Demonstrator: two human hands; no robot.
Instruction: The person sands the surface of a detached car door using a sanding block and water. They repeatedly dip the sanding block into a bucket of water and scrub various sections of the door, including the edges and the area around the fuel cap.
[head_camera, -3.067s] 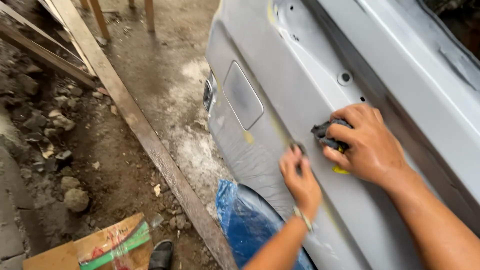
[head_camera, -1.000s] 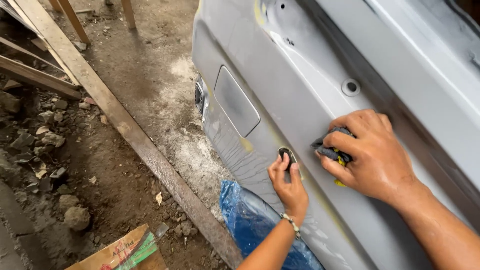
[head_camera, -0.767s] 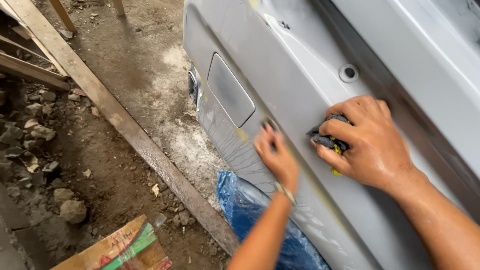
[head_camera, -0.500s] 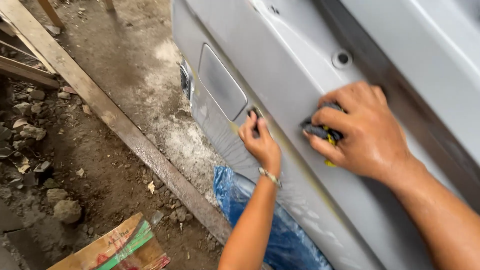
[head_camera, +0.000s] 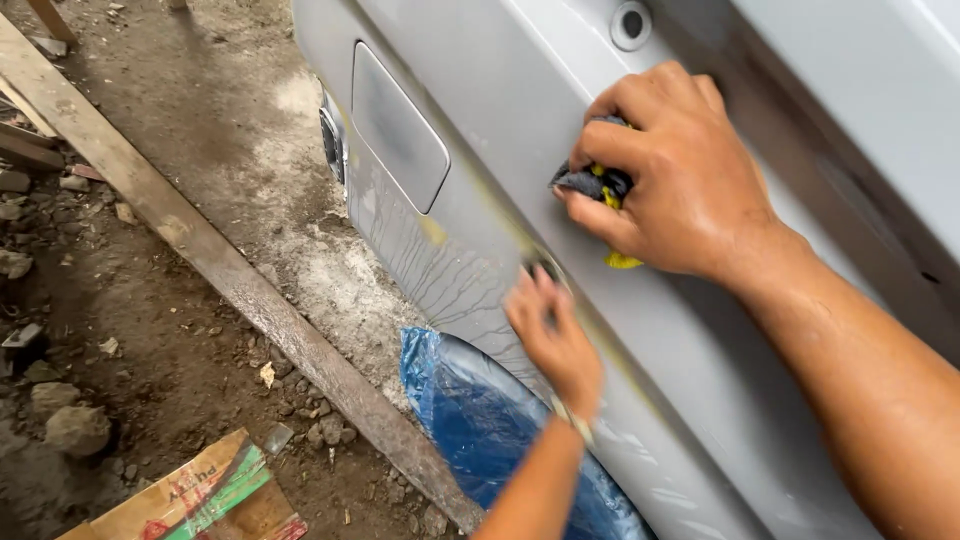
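— What's over on the far left?

— Bare dirt and stones, and a long wooden plank (head_camera: 215, 262) running slantwise across the ground. At the bottom edge lies a torn cardboard box (head_camera: 195, 500) with green and red print.

— And the car?

— Its grey side panel (head_camera: 500, 120) fills the upper right. The fuel flap (head_camera: 398, 128) sits shut in it. Below, the wheel (head_camera: 480, 420) is wrapped in blue plastic. Thin wet trails run down the panel between flap and wheel.

— Where is your left hand?

— My left hand (head_camera: 555, 340) is low on the panel, just above the wheel. Its fingers lie close together, pressing a small dark sanding piece (head_camera: 545, 268) flat against the metal. Only a corner of that piece shows above my fingertips. The hand is blurred, so I'm rubbing fast. Half a second ago it sat higher and nearer the flap; now it has slid down and to the right along the panel's crease.

— What does that mean for the work?

— I'd judge the stroke has moved on to the stretch right under my other hand, so the wet patch by the flap is left behind for now.

— And the right hand?

— My right hand (head_camera: 670, 180) is curled tight round a dark cloth with a yellow sponge (head_camera: 598, 185) inside, pressed on the panel above the left. It has hardly shifted.
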